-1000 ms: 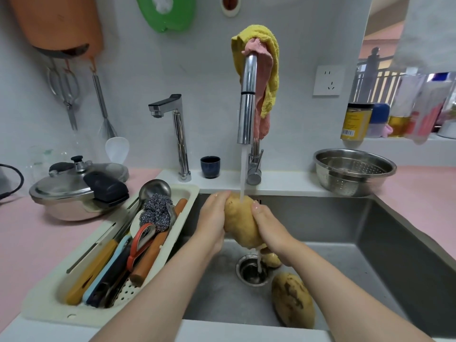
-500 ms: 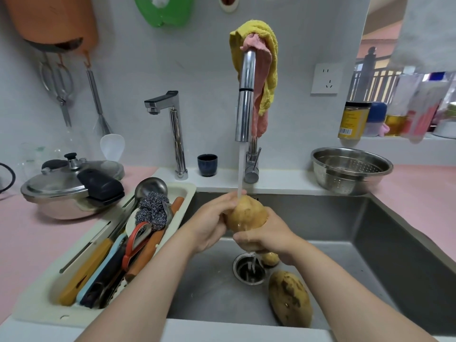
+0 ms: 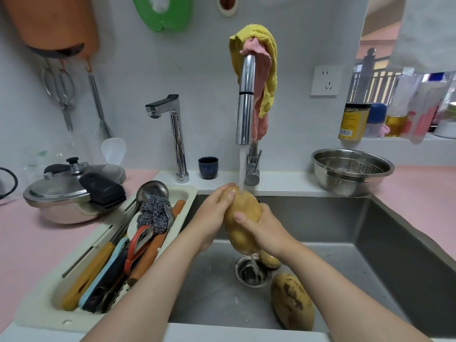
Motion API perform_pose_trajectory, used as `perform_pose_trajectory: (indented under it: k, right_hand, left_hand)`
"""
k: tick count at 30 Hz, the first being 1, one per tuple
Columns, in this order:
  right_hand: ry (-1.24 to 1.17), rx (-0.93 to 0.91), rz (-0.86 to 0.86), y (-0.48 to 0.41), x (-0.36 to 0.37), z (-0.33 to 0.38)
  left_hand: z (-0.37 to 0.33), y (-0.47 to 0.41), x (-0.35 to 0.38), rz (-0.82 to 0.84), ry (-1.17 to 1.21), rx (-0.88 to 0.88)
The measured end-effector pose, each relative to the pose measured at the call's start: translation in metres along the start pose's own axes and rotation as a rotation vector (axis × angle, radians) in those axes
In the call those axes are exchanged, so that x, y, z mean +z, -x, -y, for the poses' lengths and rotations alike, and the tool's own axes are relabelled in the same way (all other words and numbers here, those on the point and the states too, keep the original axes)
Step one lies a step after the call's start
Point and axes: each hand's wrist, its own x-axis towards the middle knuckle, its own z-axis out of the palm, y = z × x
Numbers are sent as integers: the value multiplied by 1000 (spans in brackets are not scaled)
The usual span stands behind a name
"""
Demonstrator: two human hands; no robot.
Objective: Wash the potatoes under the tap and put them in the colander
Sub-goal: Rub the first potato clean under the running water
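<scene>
Right, head view only: both hands are up over the middle of the sink (image 3: 394, 243), holding one potato (image 3: 243, 218) directly under the tap (image 3: 244, 99) so the stream lands on its top end and runs down its length to drip off over the drain (image 3: 251, 272). Left hand (image 3: 212, 218) is curled around the potato's left side, fingers closed on it near the top where the water hits. Right hand (image 3: 261, 228) is wrapped on the right side, thumb pressed across the front, likely to rub the skin while the other hand steadies. The potato is tilted nearly upright, long axis along the stream, which probably rinses the whole face at once. Two more potatoes wait on the sink floor: a small one (image 3: 270, 260) just right of the drain, partly hidden by the right wrist, and a big dirty one (image 3: 292, 301) near the front edge, still with dark marks, so seemingly unwashed. The colander (image 3: 352, 169) sits on the counter at the sink's back right corner, looks empty as far as its inside shows, close enough for a short reach from the tap. Judging by that, the task is early: first potato in wash, none delivered.
</scene>
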Motion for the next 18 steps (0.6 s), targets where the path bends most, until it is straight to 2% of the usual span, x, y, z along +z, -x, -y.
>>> perform_pose_trajectory:
  k: [2,6,9,14,16,18]
  right_hand:
    - [28,15,6,1,0,4]
    - [146,-12,39,4,3,5]
    - [146,-4,72,3,4,2]
    - [57,14,41,3,-1,0]
    - [-1,26,37,2,-2,-1]
    - [-64,34,40,0,-3,-2]
  left_hand:
    - [0,0,0,6,-19,26]
    - [3,4,11,-196,-69,64]
    - [1,6,15,-231,-132,92]
    - [0,1,5,-20,-343,166]
    - [0,0,-3,56,-284,170]
    - [-2,2,-7,105,-116,141]
